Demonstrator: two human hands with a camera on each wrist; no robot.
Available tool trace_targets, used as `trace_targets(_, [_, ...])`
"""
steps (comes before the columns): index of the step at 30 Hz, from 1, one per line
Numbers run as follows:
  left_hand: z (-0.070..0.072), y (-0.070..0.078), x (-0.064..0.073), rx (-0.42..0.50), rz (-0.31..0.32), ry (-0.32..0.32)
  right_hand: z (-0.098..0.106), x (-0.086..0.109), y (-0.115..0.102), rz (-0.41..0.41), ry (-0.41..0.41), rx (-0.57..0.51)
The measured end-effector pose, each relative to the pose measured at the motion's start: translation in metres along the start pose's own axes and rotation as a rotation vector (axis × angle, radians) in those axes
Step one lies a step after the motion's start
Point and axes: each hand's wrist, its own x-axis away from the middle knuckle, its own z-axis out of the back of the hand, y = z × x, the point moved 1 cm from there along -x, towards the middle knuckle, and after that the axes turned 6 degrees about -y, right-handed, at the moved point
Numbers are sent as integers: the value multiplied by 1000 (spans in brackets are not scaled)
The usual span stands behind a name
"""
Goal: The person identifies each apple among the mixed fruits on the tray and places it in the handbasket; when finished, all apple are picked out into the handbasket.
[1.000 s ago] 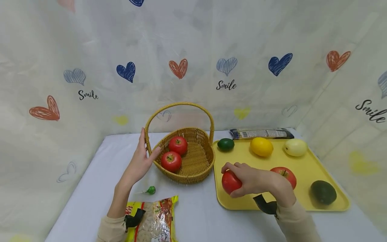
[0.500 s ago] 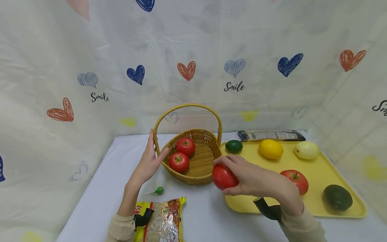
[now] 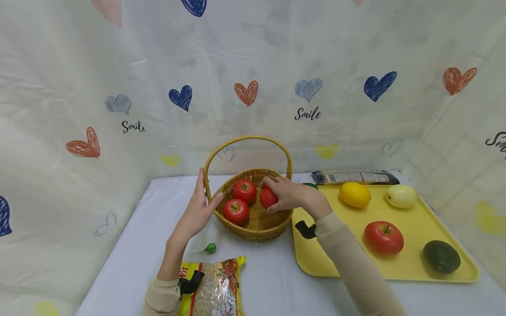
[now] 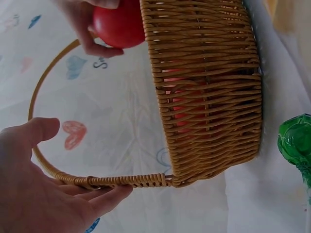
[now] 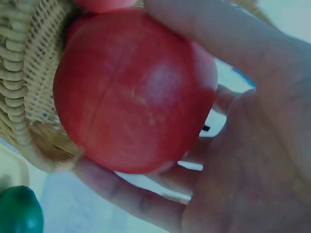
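My right hand (image 3: 290,196) grips a red apple (image 3: 268,198) over the right part of the wicker basket (image 3: 253,235). In the right wrist view, thumb and fingers curl around that apple (image 5: 133,92), close to the basket's rim. Two more red apples lie inside on the left, a rear apple (image 3: 244,191) and a front apple (image 3: 236,212). At the basket's left side, my left hand (image 3: 197,215) rests its extended fingers against the foot of the arched handle (image 4: 116,181), the thumb held apart.
Right of the basket, a yellow tray (image 3: 336,245) bears a lemon (image 3: 355,195), a pale yellow-green fruit (image 3: 401,196), another apple (image 3: 383,238) and a dark green fruit (image 3: 441,256). A long packet (image 3: 356,177) lies behind it. Nearer are a green lollipop (image 3: 210,248) and a food bag (image 3: 216,287).
The right hand has carried the apple from the tray leftward and away from me, over the basket. The left hand stays at the handle. The head view has shifted slightly.
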Motion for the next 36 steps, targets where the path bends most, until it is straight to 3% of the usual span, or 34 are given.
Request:
trace_targets(7, [-1, 4, -3, 0, 1, -9, 6, -31, 7, -121, -95, 10])
trace_targets(13, [0, 5, -5, 3, -1, -4, 8, -48, 7, -186, -105, 62])
trace_targets(25, [4, 4, -2, 27, 9, -8, -7, -59, 3, -272, -163, 75])
trace_targets(36, [4, 3, 1, 59, 7, -20, -11, -59, 6, -264, -170, 61])
